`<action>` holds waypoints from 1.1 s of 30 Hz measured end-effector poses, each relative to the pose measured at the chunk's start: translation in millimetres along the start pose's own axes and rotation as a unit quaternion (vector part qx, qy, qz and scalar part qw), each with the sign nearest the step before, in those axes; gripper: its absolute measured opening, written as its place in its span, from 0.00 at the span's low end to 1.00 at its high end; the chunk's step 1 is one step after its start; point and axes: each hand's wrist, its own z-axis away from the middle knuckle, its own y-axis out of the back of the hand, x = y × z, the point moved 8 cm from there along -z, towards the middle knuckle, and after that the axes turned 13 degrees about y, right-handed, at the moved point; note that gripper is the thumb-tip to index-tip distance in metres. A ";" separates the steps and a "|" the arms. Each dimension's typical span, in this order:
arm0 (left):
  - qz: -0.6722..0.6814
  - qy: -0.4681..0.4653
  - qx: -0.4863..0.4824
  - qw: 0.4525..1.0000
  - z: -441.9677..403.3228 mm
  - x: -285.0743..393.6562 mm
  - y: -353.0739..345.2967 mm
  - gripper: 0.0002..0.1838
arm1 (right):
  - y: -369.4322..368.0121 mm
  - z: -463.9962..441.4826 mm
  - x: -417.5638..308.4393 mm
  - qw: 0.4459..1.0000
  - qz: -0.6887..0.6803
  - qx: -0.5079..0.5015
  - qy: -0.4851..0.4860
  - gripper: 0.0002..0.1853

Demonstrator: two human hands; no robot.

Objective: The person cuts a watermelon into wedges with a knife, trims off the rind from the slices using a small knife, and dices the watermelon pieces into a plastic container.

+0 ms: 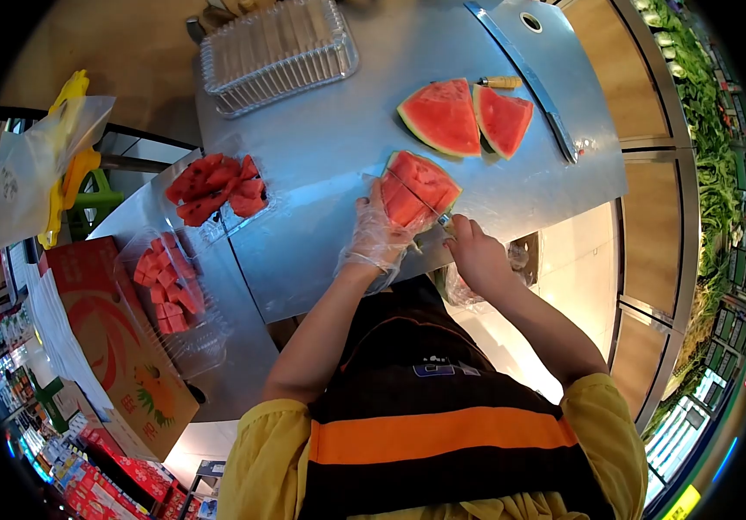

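Note:
A watermelon wedge (425, 180) lies flesh up near the table's front edge. My left hand (376, 232), in a clear plastic glove, grips its near left side with the fingers partly hidden. My bare right hand (480, 258) is closed round the handle of a knife (445, 220). The thin blade runs diagonally across the red flesh; how deep it sits I cannot tell. Beyond the wedge lie two more pieces, a larger watermelon wedge (444, 117) and a smaller watermelon wedge (503, 120).
A long blade (524, 78) lies at the far right of the metal table (321, 260), near a wooden handle (501, 82). Stacked clear trays (277, 56) stand at the back. To the left are watermelon chunks (217, 186), a tray of cubes (165, 282) and a cardboard box (113, 338).

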 end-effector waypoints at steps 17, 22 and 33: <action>-0.021 -0.052 -0.003 0.998 1.5 8.7 -1.1 0.52 | -17.5 57.3 37.9 0.994 -0.086 0.015 -0.060 0.22; 0.154 -0.029 -0.054 0.986 0.7 -0.7 -12.5 0.48 | 21.9 80.9 20.0 0.996 -0.067 0.027 -0.056 0.22; 0.246 -0.008 -0.115 0.962 10.3 -14.7 -13.7 0.47 | 24.3 21.3 -23.5 0.999 -0.035 0.019 -0.014 0.20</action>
